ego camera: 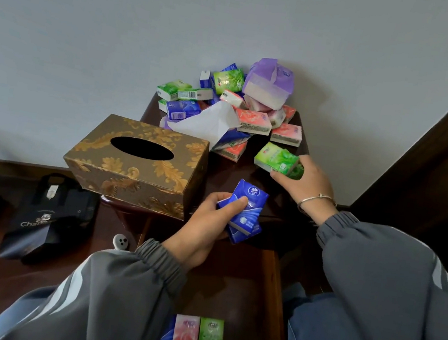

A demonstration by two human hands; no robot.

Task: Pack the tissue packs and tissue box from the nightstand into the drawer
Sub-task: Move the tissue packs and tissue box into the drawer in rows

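While two blue plastic tissue packs (244, 213) are gripped in the left hand (206, 225) above the open wooden drawer (278, 307), probably for dropping in, a green tissue pack (276, 158) is grasped by the right hand (306, 181) beyond it.

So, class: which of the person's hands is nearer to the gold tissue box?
The left. The left hand, holding blue packs, is just beside the near right corner of the tissue box. The right hand grips a green pack farther right.
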